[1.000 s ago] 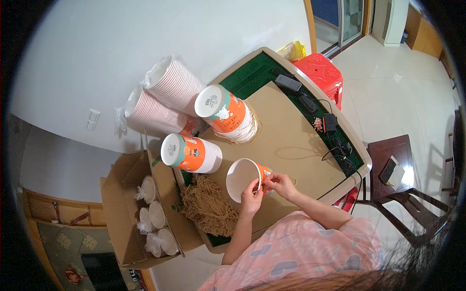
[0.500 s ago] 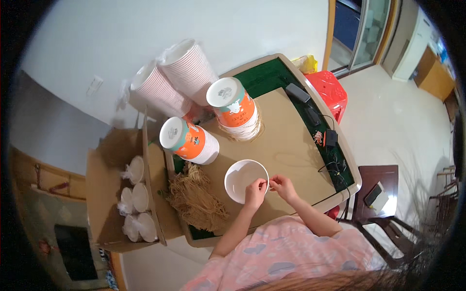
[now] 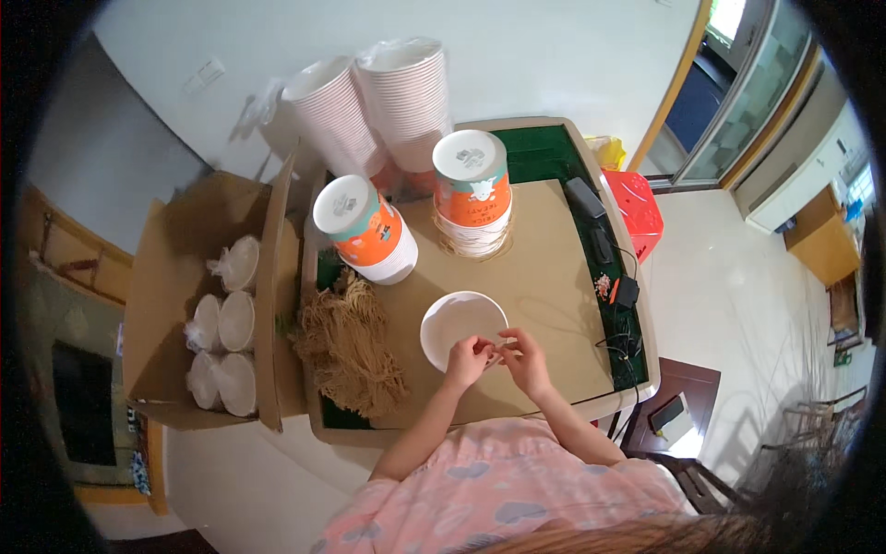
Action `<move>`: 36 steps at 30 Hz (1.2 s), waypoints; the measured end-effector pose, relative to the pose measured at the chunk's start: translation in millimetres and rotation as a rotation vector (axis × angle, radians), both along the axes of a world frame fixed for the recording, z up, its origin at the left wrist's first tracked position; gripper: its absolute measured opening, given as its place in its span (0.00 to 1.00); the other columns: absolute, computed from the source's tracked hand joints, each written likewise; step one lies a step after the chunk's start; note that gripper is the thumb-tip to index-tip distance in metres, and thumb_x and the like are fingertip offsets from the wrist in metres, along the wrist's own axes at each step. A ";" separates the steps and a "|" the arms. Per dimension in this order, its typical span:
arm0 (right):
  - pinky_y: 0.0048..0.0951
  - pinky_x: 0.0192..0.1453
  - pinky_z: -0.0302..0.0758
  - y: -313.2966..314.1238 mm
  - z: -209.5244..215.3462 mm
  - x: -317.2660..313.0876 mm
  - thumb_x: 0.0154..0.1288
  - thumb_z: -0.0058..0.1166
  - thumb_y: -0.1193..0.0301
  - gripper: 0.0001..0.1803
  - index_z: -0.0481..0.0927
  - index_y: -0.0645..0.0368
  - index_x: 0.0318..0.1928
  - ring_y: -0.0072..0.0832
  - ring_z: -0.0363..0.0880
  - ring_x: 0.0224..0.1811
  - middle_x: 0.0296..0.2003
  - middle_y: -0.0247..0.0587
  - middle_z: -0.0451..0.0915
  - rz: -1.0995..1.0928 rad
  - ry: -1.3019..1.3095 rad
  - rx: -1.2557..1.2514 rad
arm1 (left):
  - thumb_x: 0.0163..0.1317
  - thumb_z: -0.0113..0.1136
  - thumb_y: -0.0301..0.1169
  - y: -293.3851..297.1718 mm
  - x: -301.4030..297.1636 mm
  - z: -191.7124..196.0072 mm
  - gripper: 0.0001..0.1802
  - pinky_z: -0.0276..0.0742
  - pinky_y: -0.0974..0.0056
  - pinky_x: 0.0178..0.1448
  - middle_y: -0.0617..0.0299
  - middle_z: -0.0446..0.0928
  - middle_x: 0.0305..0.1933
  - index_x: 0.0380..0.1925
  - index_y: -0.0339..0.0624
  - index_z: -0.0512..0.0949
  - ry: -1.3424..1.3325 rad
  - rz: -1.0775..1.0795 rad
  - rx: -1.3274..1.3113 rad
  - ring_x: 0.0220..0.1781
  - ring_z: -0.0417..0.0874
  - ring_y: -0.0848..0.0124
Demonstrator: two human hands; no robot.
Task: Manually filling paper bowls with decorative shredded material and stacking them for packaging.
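Observation:
A white paper tub (image 3: 452, 319) stands mouth up on the brown board in front of me. At its near right rim are my left hand (image 3: 470, 358) and my right hand (image 3: 526, 362), their fingertips close together. Both hands are pinched closed, and whatever lies between the fingers is too small to make out. Left of the tub lies a loose heap of tan twine (image 3: 355, 355). Beyond it stand an upturned stack of orange and teal printed tubs (image 3: 365, 235) and a taller stack (image 3: 472, 196) with loops of pale cord (image 3: 472, 242) around its lower part.
Two tall plastic-wrapped tub stacks (image 3: 406, 92) lean by the wall. An open carton (image 3: 198, 217) at left holds several bagged tubs (image 3: 237, 319). Black adapters and cables (image 3: 628, 294) line the table's right edge. Past it are a red stool (image 3: 637, 208) and a dark chair (image 3: 688, 475).
The whole view has shifted and turned slightly. My hands stay at the tub's near right rim, with the fingertips now closer together and the right fingers more curled.

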State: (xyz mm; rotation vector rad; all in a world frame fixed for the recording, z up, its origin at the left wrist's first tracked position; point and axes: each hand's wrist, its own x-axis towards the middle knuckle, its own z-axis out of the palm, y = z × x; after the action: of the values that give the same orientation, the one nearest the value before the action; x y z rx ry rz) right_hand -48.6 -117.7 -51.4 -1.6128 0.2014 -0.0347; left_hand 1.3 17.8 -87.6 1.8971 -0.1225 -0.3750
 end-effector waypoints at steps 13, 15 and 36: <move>0.30 0.37 0.79 6.6 13.4 6.6 0.57 0.44 0.86 0.19 0.69 0.60 0.50 0.34 0.79 0.41 0.49 0.46 0.70 0.019 -0.237 -0.444 | 0.60 0.53 0.24 -4.3 6.4 5.6 0.06 0.73 0.74 0.29 0.61 0.77 0.29 0.34 0.32 0.76 0.447 0.039 -0.464 0.26 0.76 0.78; 0.30 0.38 0.79 4.9 11.0 10.4 0.55 0.45 0.86 0.22 0.69 0.58 0.52 0.35 0.79 0.40 0.51 0.46 0.68 0.032 -0.206 -0.489 | 0.60 0.53 0.24 -3.8 6.8 10.7 0.06 0.73 0.74 0.29 0.61 0.77 0.29 0.33 0.33 0.76 0.331 -0.063 -0.313 0.26 0.75 0.79; 0.26 0.39 0.80 -7.1 -4.9 6.4 0.56 0.51 0.86 0.28 0.62 0.60 0.58 0.31 0.79 0.42 0.51 0.47 0.69 -0.111 -0.010 0.123 | 0.53 0.53 0.23 -2.0 4.4 15.5 0.19 0.72 0.70 0.26 0.60 0.73 0.27 0.46 0.33 0.65 0.548 -0.137 -0.583 0.25 0.76 0.75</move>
State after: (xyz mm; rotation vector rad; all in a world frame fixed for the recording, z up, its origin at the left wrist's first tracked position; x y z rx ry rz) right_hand -42.2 -124.8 -56.3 -1.4773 0.2802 -0.1135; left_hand 5.7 15.8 -72.1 1.1676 0.0083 -0.8395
